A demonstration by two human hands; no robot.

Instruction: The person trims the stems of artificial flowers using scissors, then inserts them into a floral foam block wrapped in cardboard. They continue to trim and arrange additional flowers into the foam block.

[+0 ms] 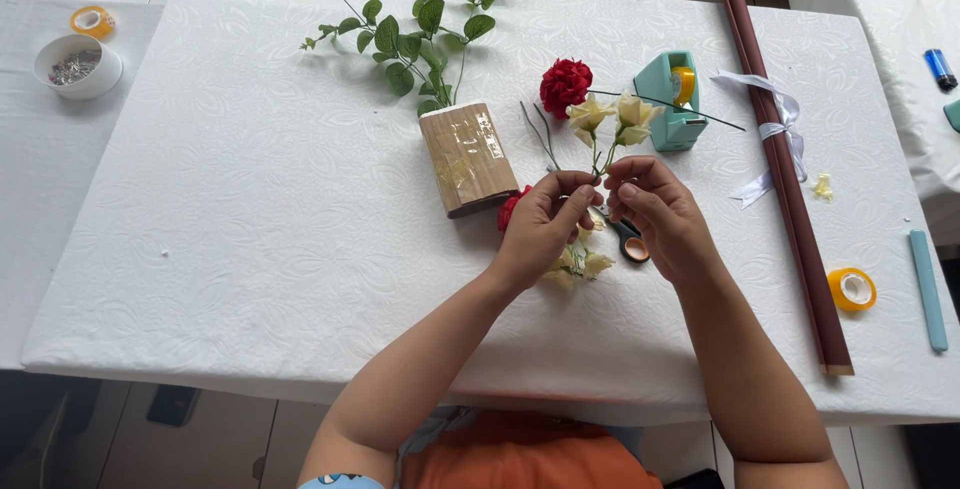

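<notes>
Both hands, left hand (pixel 545 224) and right hand (pixel 655 214), pinching cream flower stems (pixel 604 154) together at centre; red carnation (pixel 566 85) and tape dispenser (pixel 672 99) waiting at twelve o'clock on counter (pixel 250 199).

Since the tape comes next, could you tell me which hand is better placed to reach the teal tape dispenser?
Probably the right hand: the teal tape dispenser stands up-table on its side, nearer than to the left hand. Both hands pinch the cream flower stems.

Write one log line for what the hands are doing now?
left hand: pinching cream flower sprig stem | right hand: pinching same stem | beside: red flower, tape dispenser
</notes>
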